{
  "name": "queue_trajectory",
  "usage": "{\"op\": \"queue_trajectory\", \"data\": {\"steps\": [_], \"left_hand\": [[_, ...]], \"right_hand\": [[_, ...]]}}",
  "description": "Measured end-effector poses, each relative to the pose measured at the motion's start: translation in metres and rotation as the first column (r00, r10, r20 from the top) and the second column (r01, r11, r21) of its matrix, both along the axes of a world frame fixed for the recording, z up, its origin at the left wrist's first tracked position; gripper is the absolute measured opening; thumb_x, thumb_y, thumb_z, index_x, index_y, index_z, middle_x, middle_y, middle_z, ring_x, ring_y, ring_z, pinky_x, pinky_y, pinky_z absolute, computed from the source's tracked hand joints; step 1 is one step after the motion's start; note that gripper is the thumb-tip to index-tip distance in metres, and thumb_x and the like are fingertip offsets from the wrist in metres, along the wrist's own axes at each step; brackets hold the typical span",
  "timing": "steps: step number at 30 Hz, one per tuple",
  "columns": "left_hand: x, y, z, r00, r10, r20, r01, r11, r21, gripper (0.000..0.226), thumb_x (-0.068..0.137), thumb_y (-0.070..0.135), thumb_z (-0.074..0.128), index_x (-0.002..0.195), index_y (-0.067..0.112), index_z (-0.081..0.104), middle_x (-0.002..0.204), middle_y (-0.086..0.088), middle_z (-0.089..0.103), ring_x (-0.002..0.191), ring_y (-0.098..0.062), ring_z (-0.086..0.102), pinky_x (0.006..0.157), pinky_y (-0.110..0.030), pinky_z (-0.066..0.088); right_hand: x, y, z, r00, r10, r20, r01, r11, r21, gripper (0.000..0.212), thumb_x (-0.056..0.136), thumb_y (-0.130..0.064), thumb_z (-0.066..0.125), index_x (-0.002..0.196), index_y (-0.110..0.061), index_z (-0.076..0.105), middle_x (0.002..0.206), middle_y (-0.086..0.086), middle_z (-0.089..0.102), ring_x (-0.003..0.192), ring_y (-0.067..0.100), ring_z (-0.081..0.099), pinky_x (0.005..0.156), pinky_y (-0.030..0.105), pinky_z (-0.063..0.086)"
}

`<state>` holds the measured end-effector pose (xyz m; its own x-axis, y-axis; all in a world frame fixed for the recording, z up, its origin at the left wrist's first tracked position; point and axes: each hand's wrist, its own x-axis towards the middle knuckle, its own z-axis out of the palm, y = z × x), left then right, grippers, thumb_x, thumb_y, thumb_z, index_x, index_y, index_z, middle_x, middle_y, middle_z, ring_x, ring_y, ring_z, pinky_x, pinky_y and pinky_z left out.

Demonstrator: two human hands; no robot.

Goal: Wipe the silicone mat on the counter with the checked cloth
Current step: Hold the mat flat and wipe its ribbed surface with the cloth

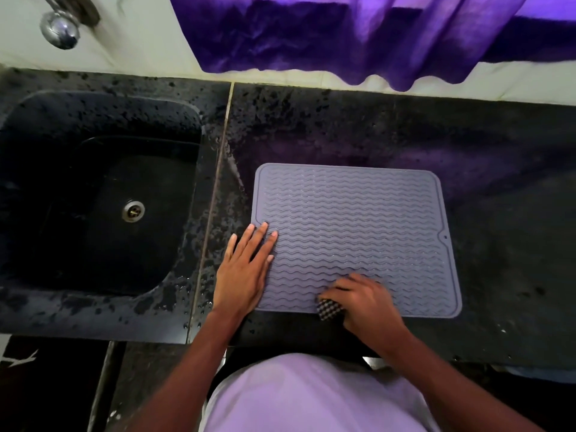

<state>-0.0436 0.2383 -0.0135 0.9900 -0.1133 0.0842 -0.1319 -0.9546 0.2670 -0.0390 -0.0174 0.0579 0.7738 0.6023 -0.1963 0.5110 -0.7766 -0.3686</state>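
A grey silicone mat [358,219] with wavy ridges lies flat on the black speckled counter [498,244], right of the sink. My left hand [244,269] rests flat on the mat's near left edge, fingers straight and slightly spread. My right hand [364,304] presses a bunched checked cloth [330,308] onto the mat's near edge. Only a small dark checked corner of the cloth shows under the fingers.
A black sink [37,188] with a metal drain [133,211] is sunk into the counter at left, and water drops lie around its rim. A chrome tap [60,29] is at the back left. A purple curtain [343,35] hangs over the back wall.
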Motion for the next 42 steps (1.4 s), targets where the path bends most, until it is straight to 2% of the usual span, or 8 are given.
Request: {"op": "queue_trajectory", "data": {"steps": [8,12,16,20,22,26,34,42], "left_hand": [[0.001,-0.002,-0.002,1.000,0.005,0.029,-0.005,1.000,-0.007,0.049,0.109,0.031,0.032,0.154,0.018,0.045,0.163,-0.002,0.037,0.152,-0.024,0.031,0.126,-0.042,0.015],[0.004,-0.010,0.000,0.995,0.066,0.078,-0.059,0.994,-0.091,0.044,0.104,0.023,0.041,0.143,0.011,0.058,0.156,-0.007,0.048,0.146,-0.027,0.041,0.126,-0.042,0.020],[0.016,-0.026,-0.001,0.989,0.127,0.070,-0.110,0.973,-0.204,0.043,0.098,0.005,0.049,0.140,0.006,0.059,0.155,-0.010,0.048,0.145,-0.025,0.043,0.127,-0.034,0.018],[0.025,-0.037,-0.002,0.978,0.198,0.059,-0.182,0.962,-0.205,0.045,0.096,0.004,0.047,0.139,0.006,0.060,0.148,-0.009,0.056,0.137,-0.026,0.052,0.111,-0.039,0.045],[0.025,-0.037,-0.004,0.975,0.205,0.085,-0.192,0.971,-0.145,0.044,0.095,0.003,0.049,0.137,0.004,0.061,0.145,-0.010,0.059,0.134,-0.027,0.055,0.111,-0.037,0.045],[0.023,-0.035,-0.007,0.982,0.158,0.103,-0.146,0.982,-0.119,0.043,0.101,0.011,0.043,0.140,0.002,0.058,0.149,-0.013,0.055,0.138,-0.027,0.052,0.119,-0.036,0.033],[0.023,-0.036,-0.005,0.978,0.151,0.145,-0.134,0.984,-0.120,0.045,0.105,0.020,0.038,0.141,0.001,0.057,0.149,-0.014,0.055,0.138,-0.027,0.051,0.115,-0.042,0.043],[0.022,-0.036,-0.006,0.977,0.138,0.160,-0.127,0.989,-0.073,0.047,0.105,0.023,0.037,0.142,-0.001,0.056,0.149,-0.016,0.054,0.139,-0.029,0.050,0.114,-0.046,0.044]], "right_hand": [[0.000,-0.086,0.011,0.977,-0.210,0.037,0.213,0.964,-0.158,0.067,0.038,0.003,0.072,0.096,-0.030,0.072,0.092,-0.011,0.069,0.086,0.023,0.063,0.068,0.038,0.053],[0.001,-0.061,0.015,0.962,-0.268,0.048,0.270,0.962,-0.044,0.063,0.038,0.005,0.070,0.094,-0.024,0.071,0.088,-0.007,0.069,0.082,0.024,0.062,0.070,0.034,0.050],[0.005,0.011,0.015,0.985,-0.164,0.053,0.157,0.981,0.116,0.059,0.050,-0.001,0.068,0.104,-0.025,0.067,0.098,-0.008,0.068,0.089,0.021,0.058,0.076,0.035,0.050],[0.001,0.069,0.000,0.995,-0.037,0.098,0.029,0.996,0.084,0.045,0.058,-0.011,0.070,0.099,-0.029,0.064,0.093,-0.008,0.063,0.091,0.021,0.054,0.072,0.035,0.046],[-0.003,0.071,-0.009,0.992,-0.043,0.122,0.036,0.998,0.057,0.039,0.063,-0.014,0.065,0.099,-0.030,0.063,0.092,-0.009,0.060,0.091,0.021,0.053,0.070,0.035,0.044],[-0.006,0.042,-0.014,0.986,-0.057,0.157,0.055,0.998,0.012,0.040,0.069,-0.018,0.040,0.098,-0.033,0.063,0.091,-0.011,0.060,0.090,0.020,0.054,0.070,0.034,0.039],[0.001,-0.055,-0.010,0.962,-0.125,0.242,0.137,0.990,-0.031,0.055,0.051,-0.003,0.069,0.099,-0.030,0.067,0.095,-0.010,0.065,0.089,0.022,0.059,0.068,0.034,0.044],[0.006,-0.143,0.006,0.910,-0.354,0.216,0.386,0.914,-0.126,0.068,0.041,0.009,0.072,0.101,-0.023,0.072,0.099,-0.005,0.069,0.087,0.025,0.062,0.065,0.037,0.051]]}}
